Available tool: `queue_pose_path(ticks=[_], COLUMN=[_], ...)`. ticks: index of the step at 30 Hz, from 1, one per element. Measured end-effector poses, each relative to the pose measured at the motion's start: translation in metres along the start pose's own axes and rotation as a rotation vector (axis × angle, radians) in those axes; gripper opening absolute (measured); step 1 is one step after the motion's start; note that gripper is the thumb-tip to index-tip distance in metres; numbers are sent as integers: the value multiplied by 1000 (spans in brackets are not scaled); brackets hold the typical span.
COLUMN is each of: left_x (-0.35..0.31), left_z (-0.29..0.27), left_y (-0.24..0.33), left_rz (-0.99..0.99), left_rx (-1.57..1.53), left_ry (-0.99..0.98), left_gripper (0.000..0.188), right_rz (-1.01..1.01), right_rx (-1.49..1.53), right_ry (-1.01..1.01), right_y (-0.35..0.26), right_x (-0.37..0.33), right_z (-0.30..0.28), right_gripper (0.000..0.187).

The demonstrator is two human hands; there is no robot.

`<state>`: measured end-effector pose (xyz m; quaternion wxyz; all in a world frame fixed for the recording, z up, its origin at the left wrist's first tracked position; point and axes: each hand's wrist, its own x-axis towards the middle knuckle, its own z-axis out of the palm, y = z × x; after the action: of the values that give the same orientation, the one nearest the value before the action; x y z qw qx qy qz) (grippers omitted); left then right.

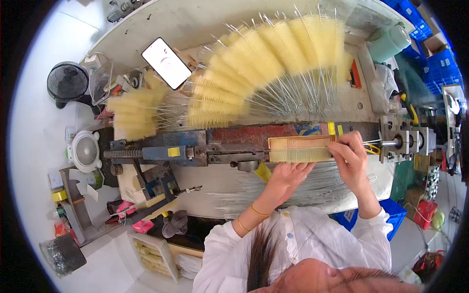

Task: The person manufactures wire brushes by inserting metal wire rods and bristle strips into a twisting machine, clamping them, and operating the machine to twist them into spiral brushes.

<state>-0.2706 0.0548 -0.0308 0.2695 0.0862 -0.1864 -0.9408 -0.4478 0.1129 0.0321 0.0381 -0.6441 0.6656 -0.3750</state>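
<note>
A flat row of cream bristles (pixel 295 155) lies along a shallow rectangular tray (pixel 274 142) in the middle of the bench machine (pixel 229 152). My left hand (pixel 288 178) is at the tray's near edge, its fingers drawn together against the bristles; its fingertips are partly hidden. At the right end of the bristles, my right hand (pixel 351 155) is closed in a pinch on a thin wire. That wire runs towards the metal spindle (pixel 389 143) on the right. Many loose straight wires (pixel 317 188) lie on the bench just below my hands.
Finished yellow tube brushes (pixel 273 49) fan out across the back of the bench, with a smaller pile (pixel 134 113) at the left. A phone (pixel 167 63) lies behind them. A green bottle (pixel 389 43) stands at the back right. Blue bins (pixel 391 215) are beside my right elbow.
</note>
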Motion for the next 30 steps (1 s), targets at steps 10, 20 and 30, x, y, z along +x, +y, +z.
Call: queue_pose_path(ticks=[10,20,30], left_x=[1,-7,1], left_z=[7,-9,-3], left_y=[9,-3,-6], left_rz=[-14,-83,28], left_rx=[-100,-264,-67], left_ry=[-11,-46,117], left_gripper=[70,67,69], right_rz=[-34,-103,138], right_rx=[-1,-5,48], right_ry=[-83,-78,-40], right_y=[-8,-20,6], right_x=[7,-18,9], right_z=[10,0,-14], right_gripper=[36,35,25])
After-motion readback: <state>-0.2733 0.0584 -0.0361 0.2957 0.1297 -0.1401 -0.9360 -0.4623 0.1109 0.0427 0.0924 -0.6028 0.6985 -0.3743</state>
